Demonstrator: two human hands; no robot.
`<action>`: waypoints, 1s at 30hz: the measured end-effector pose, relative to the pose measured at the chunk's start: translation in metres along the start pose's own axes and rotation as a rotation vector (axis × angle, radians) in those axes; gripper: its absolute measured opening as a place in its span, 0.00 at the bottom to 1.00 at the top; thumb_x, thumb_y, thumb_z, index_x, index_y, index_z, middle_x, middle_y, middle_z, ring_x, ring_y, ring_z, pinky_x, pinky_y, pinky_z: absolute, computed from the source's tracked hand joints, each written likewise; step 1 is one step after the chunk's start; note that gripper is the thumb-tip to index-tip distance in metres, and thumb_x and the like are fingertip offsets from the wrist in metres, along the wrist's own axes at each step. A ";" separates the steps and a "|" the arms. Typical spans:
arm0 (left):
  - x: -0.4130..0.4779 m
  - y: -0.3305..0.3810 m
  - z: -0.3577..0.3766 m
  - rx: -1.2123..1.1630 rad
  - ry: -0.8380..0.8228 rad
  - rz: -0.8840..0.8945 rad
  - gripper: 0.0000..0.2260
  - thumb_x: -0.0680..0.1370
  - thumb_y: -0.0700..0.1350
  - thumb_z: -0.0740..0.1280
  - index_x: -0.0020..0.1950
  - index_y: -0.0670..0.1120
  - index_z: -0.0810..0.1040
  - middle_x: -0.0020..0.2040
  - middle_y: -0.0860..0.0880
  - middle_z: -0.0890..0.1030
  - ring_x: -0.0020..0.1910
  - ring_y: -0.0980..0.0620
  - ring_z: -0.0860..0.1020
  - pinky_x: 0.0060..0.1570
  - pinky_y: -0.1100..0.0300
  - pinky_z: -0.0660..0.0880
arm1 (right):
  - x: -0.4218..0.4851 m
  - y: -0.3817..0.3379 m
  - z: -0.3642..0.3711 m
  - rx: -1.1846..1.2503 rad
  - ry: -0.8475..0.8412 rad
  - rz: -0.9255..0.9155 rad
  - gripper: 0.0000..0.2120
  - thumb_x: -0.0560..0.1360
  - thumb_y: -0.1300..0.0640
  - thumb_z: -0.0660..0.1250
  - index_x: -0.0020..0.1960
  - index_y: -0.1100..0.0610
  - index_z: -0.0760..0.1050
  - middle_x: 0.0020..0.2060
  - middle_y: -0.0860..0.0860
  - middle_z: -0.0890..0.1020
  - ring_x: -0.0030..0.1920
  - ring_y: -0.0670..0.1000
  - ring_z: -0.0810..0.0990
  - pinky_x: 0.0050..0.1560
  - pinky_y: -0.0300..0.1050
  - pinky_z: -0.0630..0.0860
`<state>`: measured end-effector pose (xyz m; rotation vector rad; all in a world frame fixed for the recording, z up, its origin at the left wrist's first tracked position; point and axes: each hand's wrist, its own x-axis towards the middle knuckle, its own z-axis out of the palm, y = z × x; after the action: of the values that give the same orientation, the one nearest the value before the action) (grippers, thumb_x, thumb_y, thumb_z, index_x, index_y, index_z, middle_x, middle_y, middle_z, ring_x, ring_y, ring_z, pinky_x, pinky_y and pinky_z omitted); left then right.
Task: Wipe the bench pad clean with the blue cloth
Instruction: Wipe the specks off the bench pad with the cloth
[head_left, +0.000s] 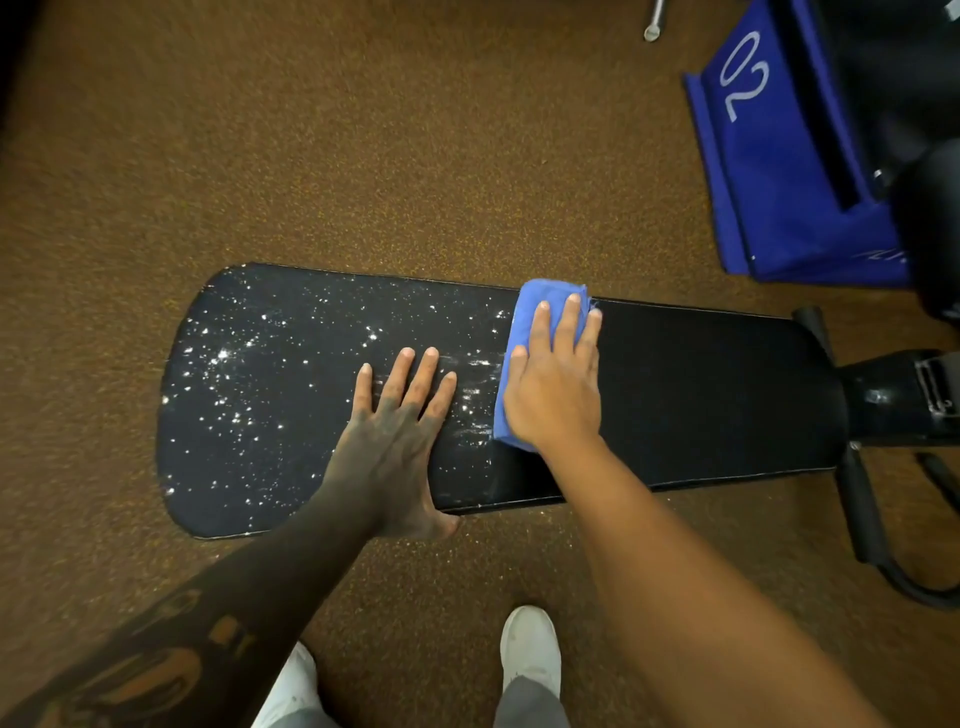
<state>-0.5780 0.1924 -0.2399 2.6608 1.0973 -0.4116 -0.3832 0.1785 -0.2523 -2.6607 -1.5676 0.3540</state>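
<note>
Head view: the long, rounded black bench pad (701, 395) lies across speckled brown flooring (363, 156). The right hand (556, 395) presses flat, fingers straight, on the folded blue cloth (524, 332) mid-pad. The left hand (400, 441) rests released, fingers spread, among glistening droplets (234, 374).

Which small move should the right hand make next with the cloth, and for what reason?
Probably slide the blue cloth leftward under the right hand: the bench pad looks dark and clean on its right, but white specks cover the left.

Speckled brown floor (363, 156) all round; a blue panel (769, 171) (marked "02") stands at the far right.
</note>
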 end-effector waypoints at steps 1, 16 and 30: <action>-0.001 -0.001 0.000 0.002 -0.004 0.001 0.67 0.56 0.83 0.58 0.78 0.45 0.31 0.80 0.41 0.31 0.79 0.40 0.32 0.77 0.35 0.39 | 0.004 -0.003 0.000 -0.007 0.001 0.024 0.29 0.83 0.48 0.49 0.80 0.58 0.49 0.80 0.60 0.45 0.78 0.65 0.41 0.77 0.60 0.52; -0.003 -0.002 0.000 -0.007 -0.010 -0.027 0.68 0.56 0.83 0.58 0.79 0.44 0.33 0.80 0.41 0.33 0.79 0.40 0.33 0.76 0.33 0.42 | 0.015 -0.019 -0.003 -0.043 0.012 -0.189 0.29 0.83 0.49 0.50 0.80 0.59 0.49 0.80 0.57 0.47 0.79 0.61 0.42 0.77 0.61 0.49; -0.006 -0.005 0.002 -0.007 -0.016 -0.068 0.69 0.54 0.84 0.55 0.79 0.43 0.33 0.80 0.41 0.32 0.79 0.39 0.32 0.75 0.31 0.42 | 0.033 -0.012 -0.005 -0.070 -0.011 -0.350 0.28 0.83 0.49 0.51 0.80 0.55 0.51 0.80 0.56 0.50 0.79 0.62 0.44 0.77 0.60 0.53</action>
<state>-0.5859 0.1919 -0.2404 2.6151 1.1852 -0.4394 -0.3771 0.2129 -0.2512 -2.3643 -2.0351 0.3026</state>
